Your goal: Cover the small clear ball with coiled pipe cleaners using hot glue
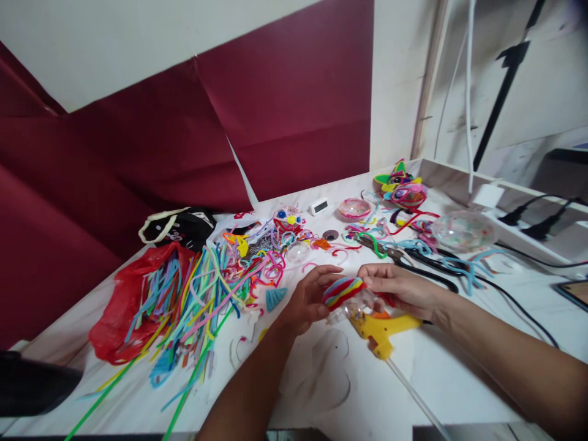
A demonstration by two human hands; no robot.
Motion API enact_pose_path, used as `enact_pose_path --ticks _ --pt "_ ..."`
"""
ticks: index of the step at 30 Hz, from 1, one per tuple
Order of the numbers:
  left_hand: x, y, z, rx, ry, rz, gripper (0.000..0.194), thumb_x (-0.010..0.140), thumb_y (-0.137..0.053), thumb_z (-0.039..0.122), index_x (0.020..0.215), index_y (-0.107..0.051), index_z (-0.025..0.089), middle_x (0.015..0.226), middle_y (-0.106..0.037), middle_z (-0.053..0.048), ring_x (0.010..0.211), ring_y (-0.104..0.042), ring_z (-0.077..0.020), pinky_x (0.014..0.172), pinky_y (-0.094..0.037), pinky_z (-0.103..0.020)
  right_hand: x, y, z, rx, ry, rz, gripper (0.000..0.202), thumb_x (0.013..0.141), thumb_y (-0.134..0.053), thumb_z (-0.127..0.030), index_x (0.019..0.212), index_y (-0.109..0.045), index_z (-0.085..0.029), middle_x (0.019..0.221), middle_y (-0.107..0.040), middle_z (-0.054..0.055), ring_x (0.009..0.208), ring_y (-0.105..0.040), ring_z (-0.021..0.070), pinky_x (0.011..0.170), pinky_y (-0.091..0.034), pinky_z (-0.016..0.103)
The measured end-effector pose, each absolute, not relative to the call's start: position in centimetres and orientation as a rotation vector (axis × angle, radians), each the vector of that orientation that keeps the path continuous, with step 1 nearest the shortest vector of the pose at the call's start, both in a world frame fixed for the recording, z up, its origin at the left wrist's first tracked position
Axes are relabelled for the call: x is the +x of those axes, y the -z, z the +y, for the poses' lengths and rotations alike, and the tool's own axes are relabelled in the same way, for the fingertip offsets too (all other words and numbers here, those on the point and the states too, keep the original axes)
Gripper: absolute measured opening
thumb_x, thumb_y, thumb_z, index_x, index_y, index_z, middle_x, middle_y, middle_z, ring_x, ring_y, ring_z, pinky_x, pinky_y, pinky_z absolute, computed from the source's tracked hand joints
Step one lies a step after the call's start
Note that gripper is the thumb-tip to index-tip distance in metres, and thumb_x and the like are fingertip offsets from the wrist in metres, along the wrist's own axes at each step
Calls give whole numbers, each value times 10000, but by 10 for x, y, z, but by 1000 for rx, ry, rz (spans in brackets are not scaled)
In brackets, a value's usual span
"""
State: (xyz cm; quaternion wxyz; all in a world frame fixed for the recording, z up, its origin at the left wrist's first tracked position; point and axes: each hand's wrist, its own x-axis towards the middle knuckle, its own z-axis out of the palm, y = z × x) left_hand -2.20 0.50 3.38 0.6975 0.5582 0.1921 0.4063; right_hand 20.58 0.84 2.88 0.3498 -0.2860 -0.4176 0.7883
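Note:
Near the table's middle, my left hand [313, 298] is closed around the left side of a clear plastic piece [342, 311] partly covered in red, blue and yellow fuzzy stripes [342, 292]. On its right side, my right hand [390, 285] pinches the striped edge, with a bit of red beneath the fingers. A yellow glue gun [380, 332] lies just below my right hand, a clear glue stick [416, 392] extending from its rear. The underside of the held piece is partly hidden.
Left lie a red bag [117, 306] and many pipe cleaners [199, 306]. Behind my hands are pliers [404, 260], a clear bowl [463, 231], a pink-rimmed bowl [354, 209] and a colourful animal-like figure [403, 187]. Black cables [509, 306] cross the right side.

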Motion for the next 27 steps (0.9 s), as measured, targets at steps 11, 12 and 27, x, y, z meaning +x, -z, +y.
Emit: enact_pose_path --ticks 11,12,27 --pt "-22 -33 6 1219 -883 375 735 597 -872 423 1235 -583 199 1160 -695 -117 978 -679 -233 800 -503 -278 203 -25 6 -668 -2140 -1016 400 655 -868 -412 756 -581 -153 583 -642 -30 425 -534 43 425 -398 139" --pt "-22 -33 6 1221 -883 385 750 587 -874 440 1232 -581 196 1146 -700 -120 962 -684 -239 784 -507 -281 203 -26 6 -667 -2141 -1019 405 646 -872 -413 750 -581 -152 580 -640 -29 429 -538 47 427 -400 140" --pt "-21 -34 2 1221 -921 388 763 581 -869 472 1237 -594 196 1194 -667 -117 1087 -639 -280 888 -487 -331 209 -43 4 -743 -1974 -1174 374 684 -848 -426 727 -599 -151 565 -617 -34 445 -522 47 448 -360 148"
